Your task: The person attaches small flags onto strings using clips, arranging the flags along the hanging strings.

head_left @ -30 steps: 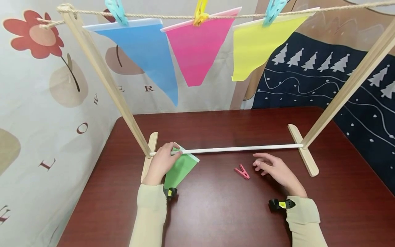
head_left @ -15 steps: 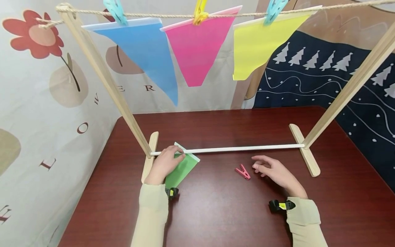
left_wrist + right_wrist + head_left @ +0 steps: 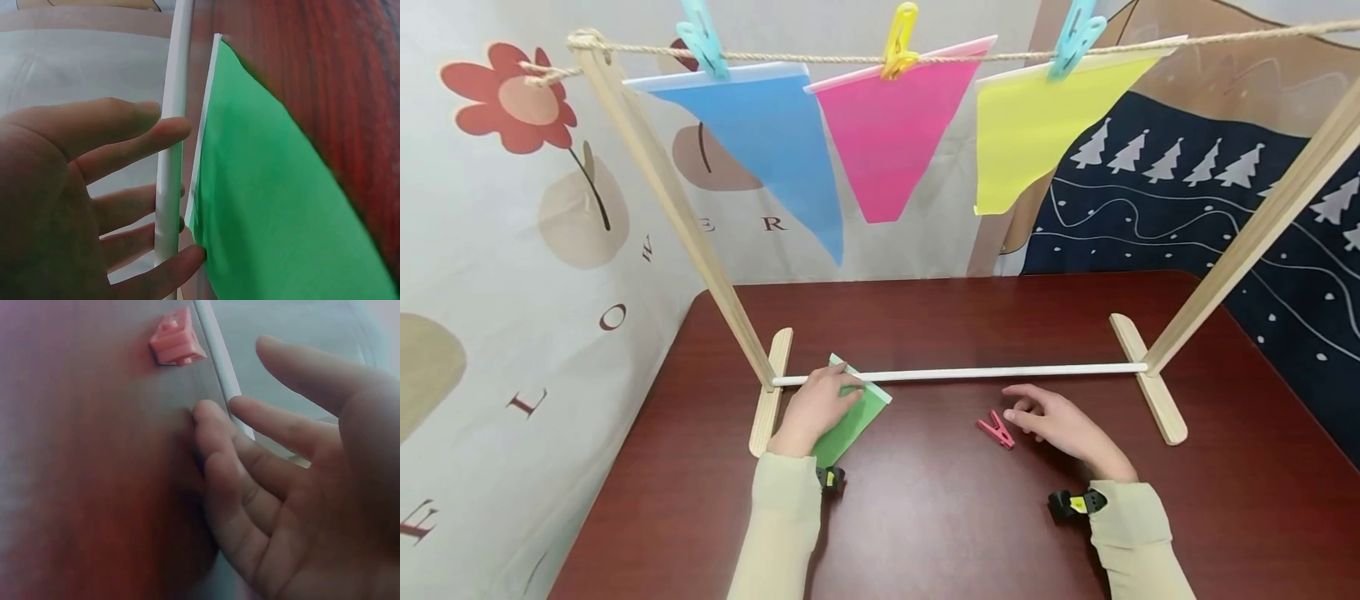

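Observation:
A green paper pennant (image 3: 850,429) with a white top strip lies on the table at the left, partly under my left hand (image 3: 815,410). In the left wrist view this hand's fingers reach past the white rod (image 3: 177,75), and the little fingertip is right at the edge of the green pennant (image 3: 269,169); thumb and index pinch nothing. My right hand (image 3: 1063,423) hovers low over the table with its fingers loosely bent and nothing in them. Just left of its fingertips lies a red clothespin (image 3: 997,430). The right wrist view has this clothespin (image 3: 178,340) beyond the fingers.
A wooden stand rises around the work, with a left post (image 3: 677,212) and a right post (image 3: 1262,221). Along its rope (image 3: 805,59) hang blue (image 3: 775,142), pink (image 3: 898,137) and yellow (image 3: 1037,137) pennants, held by clothespins. The white rod crosses low between the feet.
My right hand has moved a little left, closer to the red clothespin. My left hand has shifted slightly right over the green pennant. The head view has tilted slightly.

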Demonstrator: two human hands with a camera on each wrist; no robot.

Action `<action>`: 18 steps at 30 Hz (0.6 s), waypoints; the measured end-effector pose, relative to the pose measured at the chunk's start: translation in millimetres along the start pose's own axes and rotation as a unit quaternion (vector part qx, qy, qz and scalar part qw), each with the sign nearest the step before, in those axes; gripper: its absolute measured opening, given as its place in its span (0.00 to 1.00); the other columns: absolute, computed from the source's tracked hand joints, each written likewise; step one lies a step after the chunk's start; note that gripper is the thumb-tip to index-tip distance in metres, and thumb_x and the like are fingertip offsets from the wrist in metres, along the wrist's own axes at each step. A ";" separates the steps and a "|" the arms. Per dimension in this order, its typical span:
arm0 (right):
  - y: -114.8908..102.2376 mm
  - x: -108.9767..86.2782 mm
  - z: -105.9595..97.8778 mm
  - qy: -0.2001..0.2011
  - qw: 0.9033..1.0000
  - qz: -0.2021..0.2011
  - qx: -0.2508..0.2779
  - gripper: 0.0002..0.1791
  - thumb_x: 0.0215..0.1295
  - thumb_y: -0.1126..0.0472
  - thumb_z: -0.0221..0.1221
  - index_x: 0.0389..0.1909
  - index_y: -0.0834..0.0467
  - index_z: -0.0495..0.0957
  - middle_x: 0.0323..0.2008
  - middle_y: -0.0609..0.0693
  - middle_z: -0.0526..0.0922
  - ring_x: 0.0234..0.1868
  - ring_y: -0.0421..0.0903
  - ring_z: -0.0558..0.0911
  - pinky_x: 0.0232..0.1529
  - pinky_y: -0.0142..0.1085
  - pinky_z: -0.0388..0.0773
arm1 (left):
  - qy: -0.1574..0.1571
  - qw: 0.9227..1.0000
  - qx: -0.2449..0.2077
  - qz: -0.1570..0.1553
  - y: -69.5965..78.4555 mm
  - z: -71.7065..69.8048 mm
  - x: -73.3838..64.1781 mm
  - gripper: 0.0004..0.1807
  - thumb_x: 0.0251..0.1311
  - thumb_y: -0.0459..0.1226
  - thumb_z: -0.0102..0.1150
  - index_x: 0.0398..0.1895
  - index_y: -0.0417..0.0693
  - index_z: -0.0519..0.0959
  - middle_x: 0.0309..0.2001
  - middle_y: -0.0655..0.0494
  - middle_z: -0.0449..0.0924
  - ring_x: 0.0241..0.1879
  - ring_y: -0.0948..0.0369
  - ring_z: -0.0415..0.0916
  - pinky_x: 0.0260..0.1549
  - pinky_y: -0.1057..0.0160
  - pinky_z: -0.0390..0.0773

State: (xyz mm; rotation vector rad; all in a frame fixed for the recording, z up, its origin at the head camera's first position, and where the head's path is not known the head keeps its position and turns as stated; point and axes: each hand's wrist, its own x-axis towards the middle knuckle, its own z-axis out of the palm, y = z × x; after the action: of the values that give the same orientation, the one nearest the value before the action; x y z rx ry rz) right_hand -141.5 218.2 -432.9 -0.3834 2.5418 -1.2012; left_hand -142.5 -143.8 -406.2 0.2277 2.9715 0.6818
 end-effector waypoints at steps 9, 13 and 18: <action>-6.0 13.4 -4.4 -0.027 1.000 -0.004 -0.013 0.28 0.59 0.47 0.58 0.56 0.58 0.70 0.27 0.49 0.77 0.25 0.45 0.75 0.26 0.36 0.76 | -0.002 1.000 0.014 -0.003 3.1 -2.7 0.9 0.15 0.60 0.46 0.51 0.48 0.56 0.81 0.64 0.47 0.65 0.66 0.46 0.57 0.57 0.46 0.64; -5.8 16.2 -8.4 -0.043 0.999 -0.002 -0.011 0.27 0.60 0.50 0.58 0.57 0.59 0.70 0.26 0.50 0.78 0.26 0.45 0.77 0.27 0.37 0.76 | -0.006 1.000 0.022 -0.001 2.8 -1.2 -1.0 0.15 0.60 0.46 0.52 0.48 0.56 0.80 0.65 0.46 0.64 0.66 0.46 0.55 0.59 0.46 0.63; -6.8 17.7 -10.6 -0.057 0.998 0.006 -0.013 0.27 0.59 0.50 0.59 0.57 0.59 0.70 0.25 0.50 0.78 0.25 0.46 0.77 0.27 0.38 0.76 | -0.009 1.000 0.019 0.000 3.6 2.1 -5.7 0.16 0.60 0.47 0.53 0.48 0.55 0.80 0.65 0.45 0.63 0.67 0.46 0.54 0.60 0.47 0.62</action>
State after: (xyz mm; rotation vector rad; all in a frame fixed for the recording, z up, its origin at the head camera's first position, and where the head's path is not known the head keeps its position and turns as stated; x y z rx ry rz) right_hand -161.0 215.0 -423.9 -0.4295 2.4606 -1.1104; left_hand -136.3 -140.7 -406.3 0.2342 2.9692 0.6218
